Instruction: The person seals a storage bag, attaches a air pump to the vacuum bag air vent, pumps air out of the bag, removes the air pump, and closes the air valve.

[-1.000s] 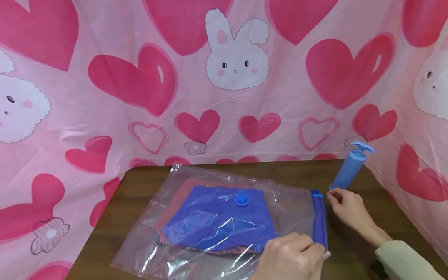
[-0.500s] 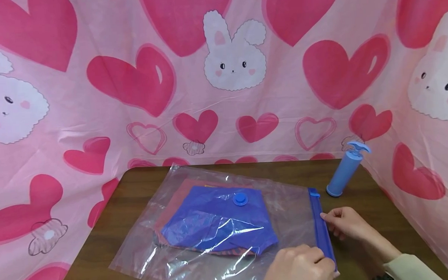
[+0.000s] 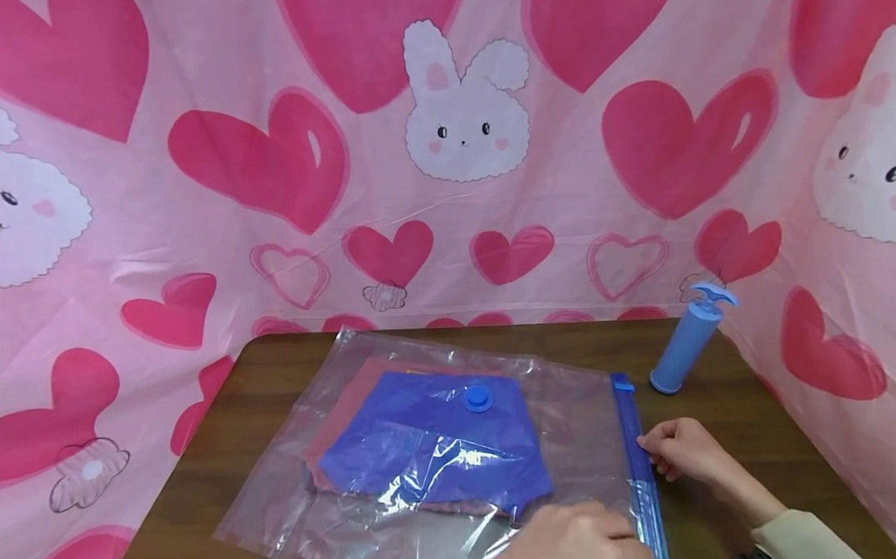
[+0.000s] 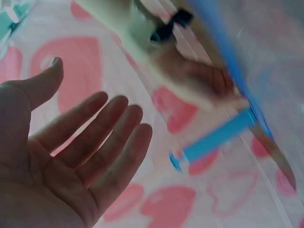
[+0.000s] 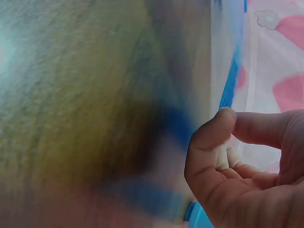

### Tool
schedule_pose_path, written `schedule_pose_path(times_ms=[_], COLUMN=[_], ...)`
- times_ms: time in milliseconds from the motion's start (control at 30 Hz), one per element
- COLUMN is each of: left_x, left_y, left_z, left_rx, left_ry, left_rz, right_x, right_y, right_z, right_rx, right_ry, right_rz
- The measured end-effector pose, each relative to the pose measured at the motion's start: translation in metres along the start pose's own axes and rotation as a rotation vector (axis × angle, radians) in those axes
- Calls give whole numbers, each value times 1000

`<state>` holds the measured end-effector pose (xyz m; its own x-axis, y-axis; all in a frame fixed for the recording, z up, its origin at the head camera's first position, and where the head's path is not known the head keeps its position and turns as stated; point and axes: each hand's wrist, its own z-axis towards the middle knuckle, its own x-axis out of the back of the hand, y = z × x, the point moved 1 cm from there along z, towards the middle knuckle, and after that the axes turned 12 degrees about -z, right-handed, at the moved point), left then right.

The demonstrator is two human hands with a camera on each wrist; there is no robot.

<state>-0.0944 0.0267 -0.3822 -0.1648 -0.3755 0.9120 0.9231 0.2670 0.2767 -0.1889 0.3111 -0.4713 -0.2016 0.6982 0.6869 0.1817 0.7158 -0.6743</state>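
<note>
the clear plastic storage bag [image 3: 585,419] lies flat on the table [image 3: 195,507], in front of the person. its long axis runs from left to right, slightly slanted, and the blue zip strip [image 3: 644,492] closes the right end, pointing away from the person. the film is shiny and wrinkled; through it one sees folded blue cloth [image 3: 471,466] over pink cloth [image 3: 348,409], with the round blue valve [image 3: 478,398] above them. the blue slider [image 3: 624,387] sits at the far end of the strip.

the right hand [image 3: 684,451] pinches the strip between thumb and index finger, which the right wrist view shows more closely. the left hand [image 4: 61,173] is only a blur in the head view (at the near edge), but the left wrist view shows its fingers extended, holding nothing. beyond the strip stands the blue hand pump [image 3: 686,348].
</note>
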Motion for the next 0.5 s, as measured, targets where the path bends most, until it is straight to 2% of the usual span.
schedule_pose_path(times_ms=[67,133,200,267,367,433,500], left_x=[12,25,40,55,78,92,101], left_y=[-13,-32,-57,-88,-140,-175,-207], left_z=[-11,-24,-41,-61,-100,-130,-162], left_rx=[83,178,292,394,559,673,794], left_ry=[25,104,200,301,413,471,497], left_rz=[-91,-157,-254,-298,-315,-270,-218], right_x=[-2,-2,-2,-3,-5,-6,-6], right_y=[1,3,5,6,8,9,9], right_z=[1,2,3,3,1,0,-2], right_rx=[-8,-9,-17,-7,6,8,-5], right_ry=[-4,-8,-12,-21,-32,-42,-47], right_rz=[-9,-26,-33,-36,-37,-37,-39])
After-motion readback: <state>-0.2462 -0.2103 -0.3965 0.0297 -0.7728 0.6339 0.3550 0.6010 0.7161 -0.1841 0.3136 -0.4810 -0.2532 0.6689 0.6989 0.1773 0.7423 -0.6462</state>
